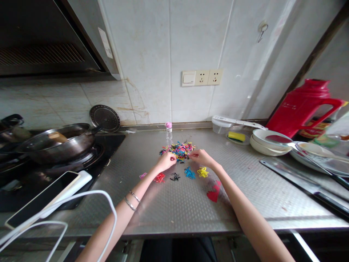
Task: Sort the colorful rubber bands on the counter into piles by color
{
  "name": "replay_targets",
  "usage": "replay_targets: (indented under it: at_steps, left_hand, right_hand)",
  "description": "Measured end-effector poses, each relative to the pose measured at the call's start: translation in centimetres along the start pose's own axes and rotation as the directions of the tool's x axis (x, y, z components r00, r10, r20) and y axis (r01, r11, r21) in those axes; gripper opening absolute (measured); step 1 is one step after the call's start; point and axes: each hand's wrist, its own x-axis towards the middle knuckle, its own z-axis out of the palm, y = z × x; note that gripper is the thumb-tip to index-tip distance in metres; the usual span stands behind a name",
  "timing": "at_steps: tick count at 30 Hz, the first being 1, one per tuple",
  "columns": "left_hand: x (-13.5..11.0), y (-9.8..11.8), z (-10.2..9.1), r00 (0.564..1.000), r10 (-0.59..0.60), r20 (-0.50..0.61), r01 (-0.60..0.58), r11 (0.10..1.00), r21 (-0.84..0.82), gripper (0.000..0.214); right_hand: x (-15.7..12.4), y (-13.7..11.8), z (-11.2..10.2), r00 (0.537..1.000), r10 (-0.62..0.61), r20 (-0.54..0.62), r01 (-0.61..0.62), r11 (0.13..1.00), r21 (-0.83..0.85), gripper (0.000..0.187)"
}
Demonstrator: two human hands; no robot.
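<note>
A mixed heap of tiny, thin coloured pieces (180,148), too small to tell their exact kind, lies on the steel counter. My left hand (167,161) is at the heap's near left edge, fingers curled in a pinch; what they hold, if anything, is hidden. At the near right edge my right hand (202,158) has its fingertips pressed together, their contents too small to make out. Nearer me are small single-colour piles: pink (143,175), red (159,177) partly behind my left forearm, black (175,177), blue (189,173) and yellow (202,172).
Behind the heap stands a small pink-capped bottle (168,131). A clear bag with red shapes (214,192) lies by my right forearm. To the right are bowls (268,145), a knife (289,176) and a red flask (300,107); left, a pan (51,151) and a phone (43,198).
</note>
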Motion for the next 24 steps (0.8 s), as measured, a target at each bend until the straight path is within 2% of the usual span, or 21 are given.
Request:
replay_targets:
  at_steps: [6, 12, 18, 24]
  left_hand:
    - [0.7, -0.6, -0.5, 0.999, -0.018, -0.032, 0.011, 0.978, -0.21, 0.019]
    - [0.6, 0.3, -0.3, 1.0, 0.001, -0.002, -0.002, 0.956, -0.295, 0.02]
    - [-0.6, 2.7, 1.0, 0.986, 0.108, 0.127, -0.078, 0.972, -0.22, 0.019]
    - [-1.3, 4.0, 1.8, 0.972, 0.13, 0.197, -0.109, 0.987, -0.116, 0.018]
  right_hand:
    - [0.0, -1.7, -0.4, 1.0, 0.02, -0.004, -0.02, 0.997, 0.078, 0.025]
    - [0.1, -2.6, -0.6, 1.0, 0.005, -0.025, -0.003, 0.995, 0.096, 0.026]
    - [0.0, -1.1, -0.5, 0.996, 0.075, -0.038, -0.077, 0.996, -0.051, 0.027]
    - [0.0, -0.8, -0.3, 0.993, 0.115, 0.017, -0.11, 0.98, -0.164, 0.026]
